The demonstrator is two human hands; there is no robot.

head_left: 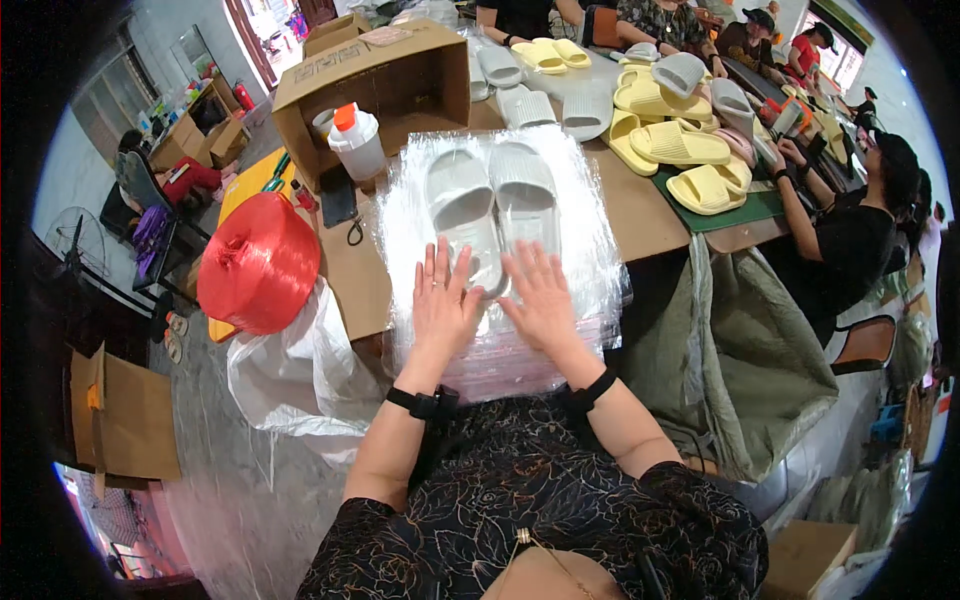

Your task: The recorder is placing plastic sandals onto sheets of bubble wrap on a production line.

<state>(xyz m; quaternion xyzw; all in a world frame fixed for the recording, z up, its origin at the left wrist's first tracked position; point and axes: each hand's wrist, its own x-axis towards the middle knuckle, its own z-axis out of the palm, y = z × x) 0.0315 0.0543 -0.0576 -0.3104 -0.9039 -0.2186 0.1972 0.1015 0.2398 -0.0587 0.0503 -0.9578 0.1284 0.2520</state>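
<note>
Two pale grey slide sandals lie side by side, toes away from me, on a thick stack of clear plastic bags at the table's near edge. Whether the pair is inside the top bag or only on it, I cannot tell. My left hand rests flat with fingers stretched by the heel of the left sandal. Flat too, fingers spread, my right hand lies at the heel of the right sandal. Neither hand grips anything. The bags' pinkish near edges show below my wrists.
Left of the stack are a dark phone, a white bottle with an orange cap, a cardboard box and a red twine roll. Yellow slides pile up at right, near a seated person. A green sack hangs at right.
</note>
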